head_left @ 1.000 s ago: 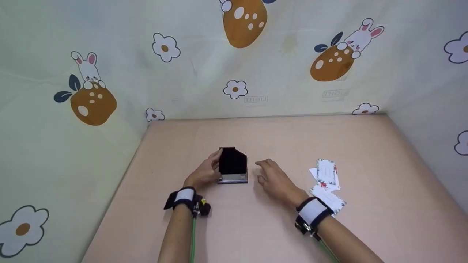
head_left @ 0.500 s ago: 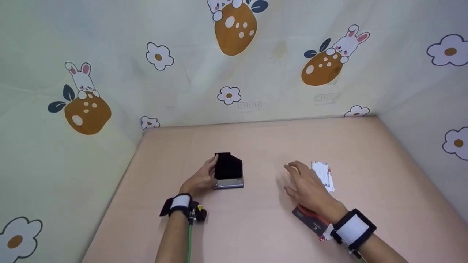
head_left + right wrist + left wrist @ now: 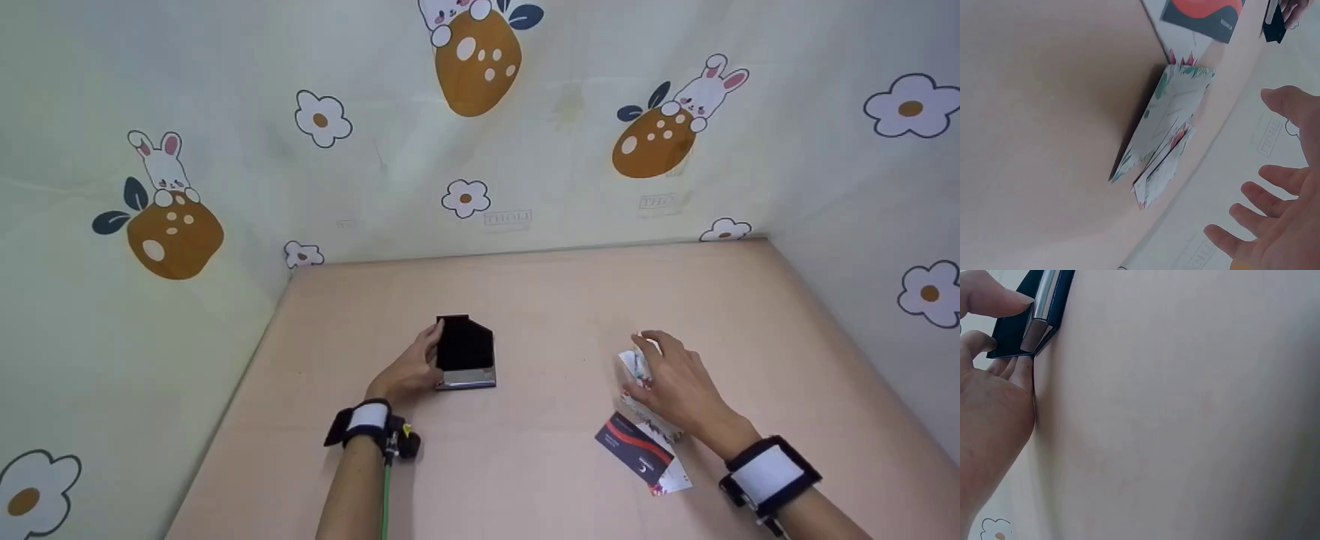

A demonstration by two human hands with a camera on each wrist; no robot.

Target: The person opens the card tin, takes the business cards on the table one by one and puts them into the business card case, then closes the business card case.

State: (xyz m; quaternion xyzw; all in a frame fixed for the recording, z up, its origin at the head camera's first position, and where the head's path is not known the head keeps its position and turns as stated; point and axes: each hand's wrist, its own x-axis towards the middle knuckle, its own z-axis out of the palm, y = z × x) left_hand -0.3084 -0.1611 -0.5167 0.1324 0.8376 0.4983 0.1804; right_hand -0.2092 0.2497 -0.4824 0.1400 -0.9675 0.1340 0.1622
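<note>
the opened black and silver case (image 3: 466,345) is near the middle of the desk (image 3: 540,420), gripped along its left side by the left hand (image 3: 407,373). the right hand (image 3: 686,384), fingers loose and spread, reaches over floral cards (image 3: 1171,112); contact is hard to tell. a dark card (image 3: 635,448) overlaps a white one.

- Pale peach tabletop (image 3: 525,465) beneath the cards.
- Dark grey business card (image 3: 634,448) with a red band, partly over a white floral-print card (image 3: 678,477) jutting out at its right.
- White floral-bordered cards (image 3: 1163,115), loosely bunched just beyond the business card.
</note>
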